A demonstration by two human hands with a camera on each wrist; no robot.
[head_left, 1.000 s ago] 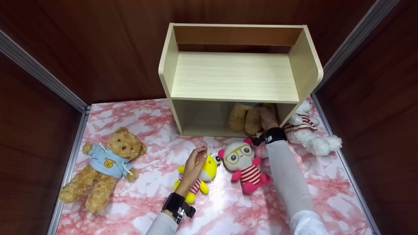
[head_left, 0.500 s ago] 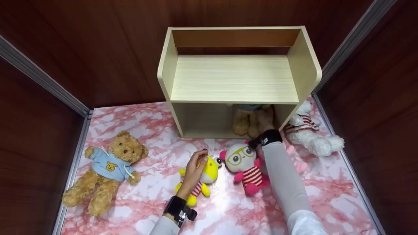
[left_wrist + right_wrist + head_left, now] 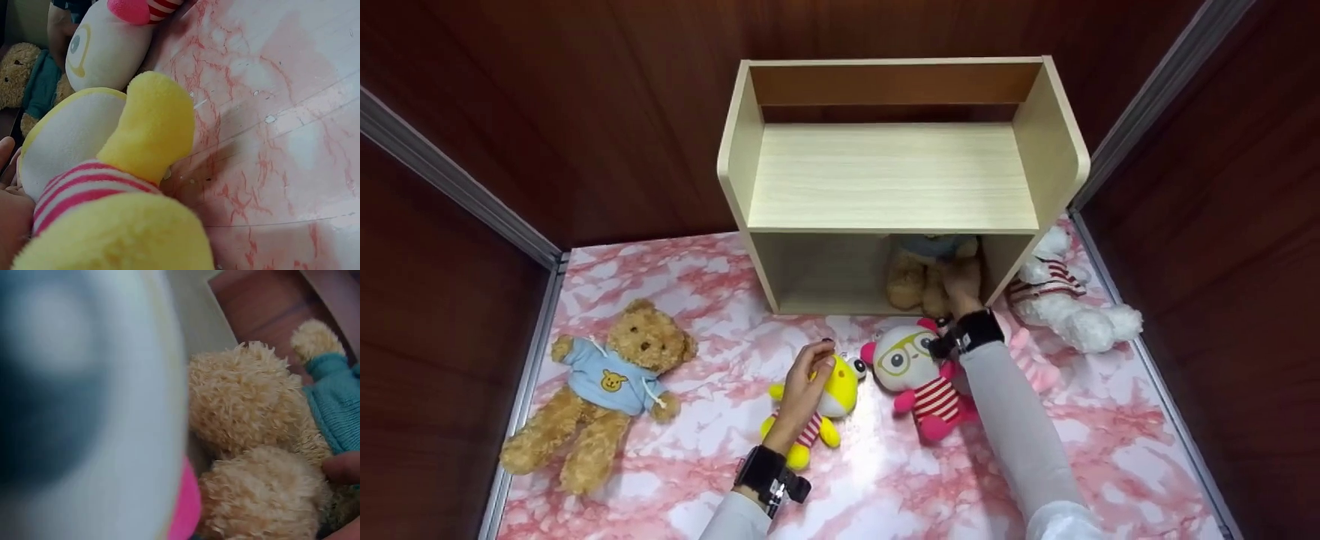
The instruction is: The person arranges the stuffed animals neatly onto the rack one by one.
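Observation:
In the shelf's lower compartment sits a teddy bear [image 3: 911, 281] in a blue top, its upper head hidden under the board. My right hand [image 3: 961, 281] holds it low at its side; in the right wrist view a fingertip [image 3: 342, 467] lies against the knitted top, the other fingers mostly out of sight. My left hand [image 3: 806, 379] rests loosely over a yellow frog plush [image 3: 844, 386] with a striped body, its fingers softly bent. A panda plush [image 3: 907, 360] with pink ears and yellow glasses lies by the right wrist.
The pale wooden shelf unit [image 3: 892, 176] stands against the back wall. Another teddy bear [image 3: 615, 375] lies at the left. Right of the shelf are a white plush [image 3: 1072, 307] in stripes and a pink plush [image 3: 1035, 367], partly behind the forearm. Brown panels enclose the marbled surface.
My right hand has come slightly forward and left, in front of the bear's side. The bear has shifted, and its muzzle now shows below the board. The left hand stays over the frog plush.

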